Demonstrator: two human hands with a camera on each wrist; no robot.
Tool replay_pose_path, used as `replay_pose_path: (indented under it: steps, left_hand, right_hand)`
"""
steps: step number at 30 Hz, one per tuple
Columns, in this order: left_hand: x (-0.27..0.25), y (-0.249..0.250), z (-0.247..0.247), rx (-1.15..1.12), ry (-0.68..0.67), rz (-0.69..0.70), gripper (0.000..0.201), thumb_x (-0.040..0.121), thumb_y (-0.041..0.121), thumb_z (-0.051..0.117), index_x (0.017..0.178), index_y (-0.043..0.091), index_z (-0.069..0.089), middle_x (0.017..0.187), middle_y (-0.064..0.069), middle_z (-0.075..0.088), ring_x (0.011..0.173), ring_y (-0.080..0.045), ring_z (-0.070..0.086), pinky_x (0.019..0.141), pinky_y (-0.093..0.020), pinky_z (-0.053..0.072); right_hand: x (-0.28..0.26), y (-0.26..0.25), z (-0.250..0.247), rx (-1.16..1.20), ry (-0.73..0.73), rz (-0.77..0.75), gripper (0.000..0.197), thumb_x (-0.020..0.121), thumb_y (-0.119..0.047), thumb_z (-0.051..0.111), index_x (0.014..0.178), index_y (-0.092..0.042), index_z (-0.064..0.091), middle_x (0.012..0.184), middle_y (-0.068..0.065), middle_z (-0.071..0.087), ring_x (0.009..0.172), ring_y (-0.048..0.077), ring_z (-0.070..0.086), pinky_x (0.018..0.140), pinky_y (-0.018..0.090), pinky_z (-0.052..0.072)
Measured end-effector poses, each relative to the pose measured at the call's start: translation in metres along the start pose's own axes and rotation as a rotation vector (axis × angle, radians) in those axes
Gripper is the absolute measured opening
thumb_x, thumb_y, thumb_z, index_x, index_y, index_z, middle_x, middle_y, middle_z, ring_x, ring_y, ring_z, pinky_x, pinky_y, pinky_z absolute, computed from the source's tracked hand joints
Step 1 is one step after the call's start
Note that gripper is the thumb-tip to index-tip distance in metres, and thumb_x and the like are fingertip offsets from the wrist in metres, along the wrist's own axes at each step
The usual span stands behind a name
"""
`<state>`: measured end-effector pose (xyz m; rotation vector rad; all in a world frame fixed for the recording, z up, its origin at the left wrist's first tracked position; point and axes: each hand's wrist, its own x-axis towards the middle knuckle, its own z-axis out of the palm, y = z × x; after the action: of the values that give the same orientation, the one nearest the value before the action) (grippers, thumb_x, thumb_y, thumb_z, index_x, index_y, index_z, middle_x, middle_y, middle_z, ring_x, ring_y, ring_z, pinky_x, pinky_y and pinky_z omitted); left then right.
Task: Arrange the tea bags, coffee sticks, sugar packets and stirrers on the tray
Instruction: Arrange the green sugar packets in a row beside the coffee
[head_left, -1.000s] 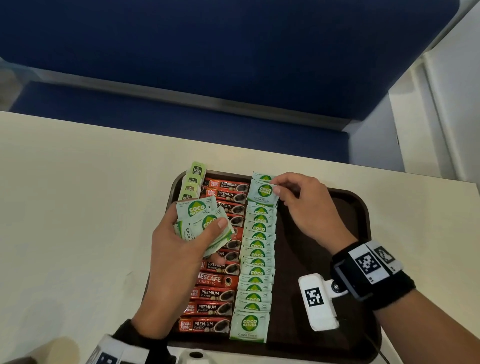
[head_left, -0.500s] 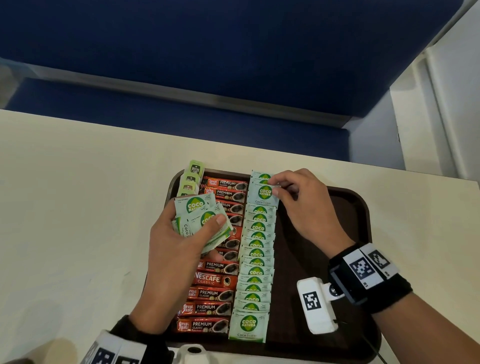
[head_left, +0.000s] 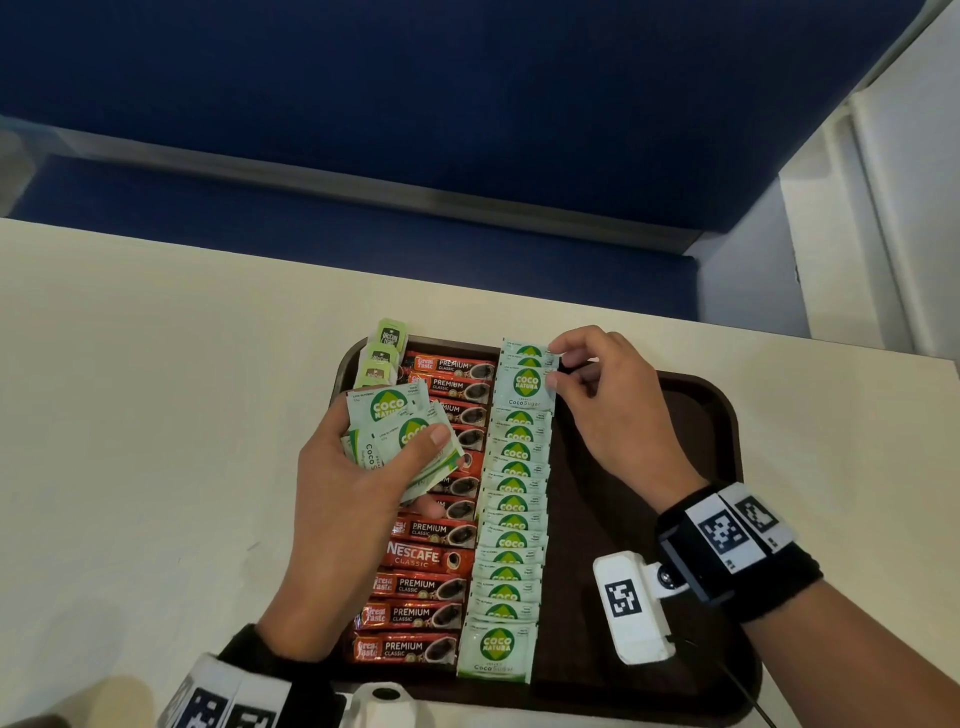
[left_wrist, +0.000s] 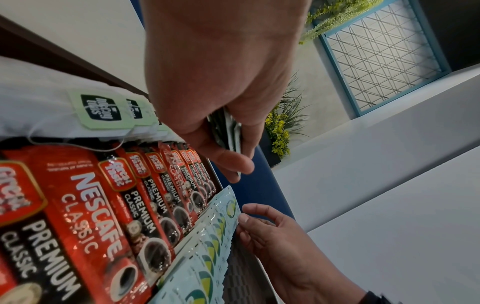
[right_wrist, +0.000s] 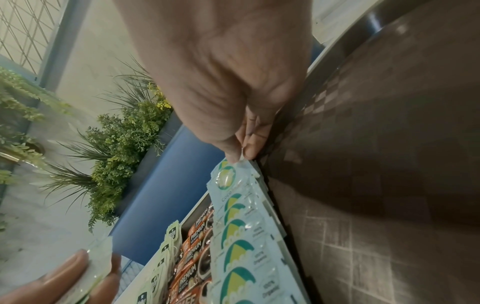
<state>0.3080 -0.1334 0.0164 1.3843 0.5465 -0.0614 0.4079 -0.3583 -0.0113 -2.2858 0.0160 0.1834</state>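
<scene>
A dark brown tray (head_left: 649, 467) holds a left column of green-tagged tea bags (head_left: 382, 353), a middle column of red coffee sticks (head_left: 421, 587) and an overlapping row of pale green sugar packets (head_left: 511, 519). My left hand (head_left: 363, 483) hovers over the coffee sticks and grips a fanned stack of sugar packets (head_left: 395, 421). At the far end of the row my right hand (head_left: 556, 369) pinches the right edge of one sugar packet (head_left: 524, 387), thumb and forefinger closed on its corner (right_wrist: 242, 159). No stirrers are in view.
The tray sits on a cream table (head_left: 156, 415) by its near edge. The tray's right half (head_left: 623, 519) is bare. A blue bench seat (head_left: 363, 244) runs behind the table, a white wall (head_left: 883, 260) at right. Plants (right_wrist: 122, 133) show in the wrist views.
My right hand stayed at the far end of the sugar row, settling the pinched packet slightly. My left hand kept its stack almost still.
</scene>
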Motion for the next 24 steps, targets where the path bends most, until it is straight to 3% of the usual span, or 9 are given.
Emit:
replay_pose_path:
  steps: [7,12,15,17,20,24]
  left_hand:
    - [0.0,0.0,0.002,-0.008,-0.014,-0.002,0.041,0.086,0.014,0.086,0.123,0.02,0.07,0.108,-0.002,0.082,0.081,-0.03,0.081,0.05,-0.036,0.064]
    - [0.0,0.004,0.007,-0.03,-0.037,-0.017,0.043,0.084,0.017,0.087,0.123,0.022,0.07,0.108,-0.001,0.083,0.085,-0.032,0.082,0.051,-0.036,0.065]
    - [0.0,0.007,0.014,-0.077,-0.053,-0.028,0.048,0.078,0.02,0.089,0.122,0.02,0.07,0.108,-0.003,0.083,0.085,-0.03,0.082,0.049,-0.031,0.061]
    - [-0.001,0.008,0.018,-0.109,-0.071,-0.038,0.052,0.075,0.023,0.089,0.123,0.018,0.071,0.109,-0.005,0.083,0.087,-0.028,0.082,0.047,-0.028,0.058]
    - [-0.003,0.01,0.019,-0.194,-0.099,-0.059,0.047,0.081,0.023,0.084,0.125,0.014,0.07,0.111,-0.01,0.082,0.082,-0.025,0.08,0.045,-0.026,0.056]
    - [-0.004,0.012,0.015,-0.265,-0.117,-0.094,0.036,0.092,0.023,0.075,0.125,0.012,0.07,0.112,-0.012,0.082,0.084,-0.027,0.08,0.045,-0.028,0.057]
  right_hand:
    - [-0.002,0.003,0.001,-0.004,-0.001,0.02,0.022,0.098,-0.017,0.076,0.116,-0.024,0.066,0.113,-0.004,0.062,0.095,0.003,0.061,0.075,0.004,0.048]
    - [-0.013,-0.016,-0.004,0.083,0.063,0.002,0.021,0.096,-0.027,0.078,0.114,-0.026,0.067,0.113,-0.005,0.063,0.093,0.003,0.063,0.073,0.009,0.052]
    - [-0.032,-0.041,-0.007,0.33,-0.19,0.04,0.027,0.093,-0.04,0.078,0.116,-0.03,0.069,0.106,-0.009,0.073,0.096,0.007,0.071,0.081,0.021,0.06]
    - [-0.045,-0.053,-0.007,0.483,-0.357,0.057,0.03,0.093,-0.036,0.078,0.121,-0.026,0.071,0.109,-0.004,0.076,0.099,0.015,0.075,0.084,0.028,0.062]
    - [-0.051,-0.055,-0.008,0.617,-0.357,0.072,0.028,0.094,-0.021,0.078,0.121,-0.018,0.073,0.106,0.004,0.078,0.095,0.021,0.074,0.08,0.028,0.06]
    - [-0.052,-0.047,-0.01,0.638,-0.376,0.12,0.024,0.093,-0.017,0.079,0.117,-0.016,0.075,0.105,0.011,0.078,0.088,0.016,0.072,0.076,0.022,0.056]
